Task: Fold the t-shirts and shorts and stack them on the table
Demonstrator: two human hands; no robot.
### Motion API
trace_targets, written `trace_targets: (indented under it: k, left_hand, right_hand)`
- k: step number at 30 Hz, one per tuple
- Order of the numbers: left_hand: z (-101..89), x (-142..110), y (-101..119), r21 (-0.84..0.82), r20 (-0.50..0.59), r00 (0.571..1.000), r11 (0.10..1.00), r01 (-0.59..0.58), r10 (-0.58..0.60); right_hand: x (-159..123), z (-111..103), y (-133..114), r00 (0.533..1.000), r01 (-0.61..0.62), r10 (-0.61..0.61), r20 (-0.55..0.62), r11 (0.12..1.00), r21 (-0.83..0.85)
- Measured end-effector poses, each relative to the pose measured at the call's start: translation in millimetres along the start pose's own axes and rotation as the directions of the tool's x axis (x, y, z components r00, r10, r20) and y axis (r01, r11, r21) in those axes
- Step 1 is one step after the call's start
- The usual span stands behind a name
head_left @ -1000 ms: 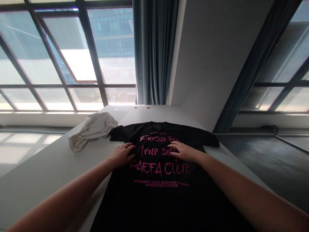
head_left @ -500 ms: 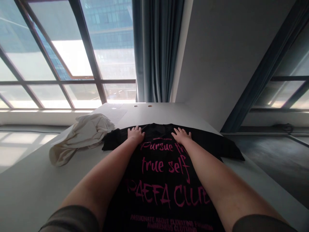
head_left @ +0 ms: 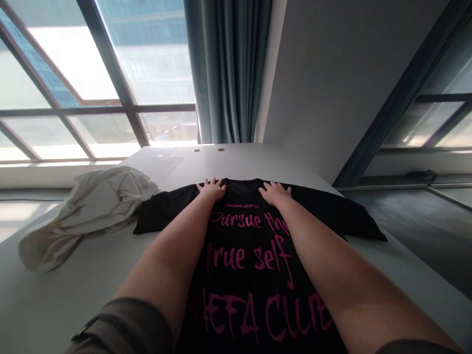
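A black T-shirt (head_left: 243,196) with pink lettering lies spread face up, its collar at the far end and its sleeves out to both sides. My left hand (head_left: 212,189) rests on the cloth left of the collar, fingers spread. On the other side of the collar, my right hand (head_left: 275,191) presses flat on the shirt with its fingers apart. Neither hand grips the fabric. My forearms cover parts of the printed words, and the lower hem is out of view.
The shirt lies on a white table (head_left: 295,167) with two round holes near its far edge. A crumpled off-white cloth (head_left: 96,206) sits left of the left sleeve. Behind stand windows (head_left: 99,78), a blue-grey curtain (head_left: 228,73) and a wall (head_left: 309,88).
The view has come closer and tilted down a little. The shirt's collar area looks smoother and its sleeves reach wider in the picture. Both hands stay flat beside the collar.
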State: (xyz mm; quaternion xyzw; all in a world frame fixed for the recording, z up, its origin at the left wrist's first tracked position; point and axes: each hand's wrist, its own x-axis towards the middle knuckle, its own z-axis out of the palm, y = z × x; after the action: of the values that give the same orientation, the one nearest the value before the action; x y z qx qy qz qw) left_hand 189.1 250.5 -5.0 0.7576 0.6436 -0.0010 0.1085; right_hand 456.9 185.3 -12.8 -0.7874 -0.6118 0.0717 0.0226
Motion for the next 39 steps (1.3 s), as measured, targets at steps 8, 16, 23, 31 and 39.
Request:
trace_targets:
  k: [8, 16, 23, 31, 39]
  left_hand:
    - [1.9, -7, 17, 0.040, -0.166, 0.986, 0.999, -0.004, 0.011]
    - [23.6, -16, 59, 0.008, -0.030, 0.996, 0.997, 0.083, -0.082]
    - [-3.5, -19, 26, -0.067, 0.026, 0.985, 0.984, -0.168, 0.170]
    - [-6.1, -125, -135, -0.128, -0.242, 0.969, 0.989, -0.074, 0.041]
    - [-5.1, -218, -217, 0.015, -0.466, 0.885, 1.000, 0.003, 0.004]
  right_hand:
    - [5, 0, -2, 0.995, 0.003, -0.003, 0.102, 1.000, 0.001]
    - [13, 8, 2, 0.997, 0.023, -0.023, 0.068, 1.000, 0.003]
    - [11, 7, 4, 0.998, 0.039, -0.040, 0.053, 0.999, 0.018]
    - [7, 4, 6, 0.997, 0.059, -0.060, 0.038, 0.998, 0.029]
    - [7, 3, 6, 0.997, 0.064, -0.065, 0.038, 0.998, 0.020]
